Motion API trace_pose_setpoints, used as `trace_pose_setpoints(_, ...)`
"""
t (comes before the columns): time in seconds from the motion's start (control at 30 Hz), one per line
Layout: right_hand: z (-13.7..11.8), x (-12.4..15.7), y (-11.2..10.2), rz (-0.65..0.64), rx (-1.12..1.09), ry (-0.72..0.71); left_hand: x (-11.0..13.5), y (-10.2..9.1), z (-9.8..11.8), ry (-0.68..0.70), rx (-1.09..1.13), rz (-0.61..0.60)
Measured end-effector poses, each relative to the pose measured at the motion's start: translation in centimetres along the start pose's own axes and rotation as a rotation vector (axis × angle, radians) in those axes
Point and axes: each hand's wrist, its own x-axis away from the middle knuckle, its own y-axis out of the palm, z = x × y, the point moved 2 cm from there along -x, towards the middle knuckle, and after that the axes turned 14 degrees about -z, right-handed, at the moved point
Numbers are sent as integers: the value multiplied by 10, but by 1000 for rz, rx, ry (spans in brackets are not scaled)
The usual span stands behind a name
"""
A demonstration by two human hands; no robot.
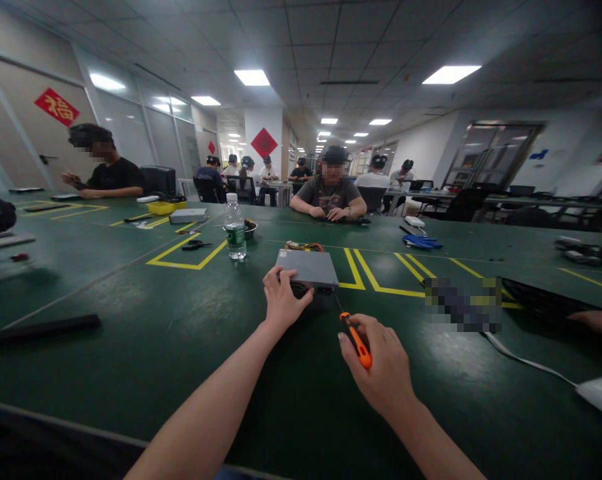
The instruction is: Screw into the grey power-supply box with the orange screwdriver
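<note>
A grey metal power supply unit (311, 267) lies on the green table, with coloured wires (303, 247) coming out behind it. My left hand (284, 298) grips its near left side, thumb at the front and fingers over the top edge. In my right hand (381, 357) is a screwdriver (357, 343) with an orange and black handle. The thin shaft points up and left, and its tip is at the unit's near right corner. Whether the tip sits in a screw is too small to tell.
A water bottle (236, 230) stands left of the unit, before a metal bowl (251, 229). Blue gloves (421, 241) lie at the back right. A black bar (41, 329) lies at left. Another person's hand (601, 323) is at the right edge; a co-worker (331, 190) sits opposite.
</note>
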Motion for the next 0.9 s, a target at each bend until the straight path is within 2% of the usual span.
trace_pose_setpoints(0.07, 2, 1, 1, 4, -26, 29, 0, 0, 0, -4, -2, -10)
trace_pose_setpoints(0.2, -2, 1, 2, -68, 1, -92, 0, 0, 0, -3, -2, -6)
trace_pose_setpoints(0.3, -3, 0, 2, -127, 22, -116, 0, -1, 0, 8, -2, 2)
trace_pose_setpoints(0.53, 3, 2, 3, -44, -54, 26, 0, -1, 0, 0, -11, -11)
trace_pose_setpoints(0.73, -3, 0, 4, -144, 5, -107, 0, 0, 0, 7, -21, 0)
trace_pose_setpoints(0.8, -3, 0, 3, -143, -1, -93, 0, 0, 0, 12, -27, 4)
trace_pose_setpoints(0.9, 2, 0, 2, -70, -41, -34, 0, 0, -1, 16, -32, 7)
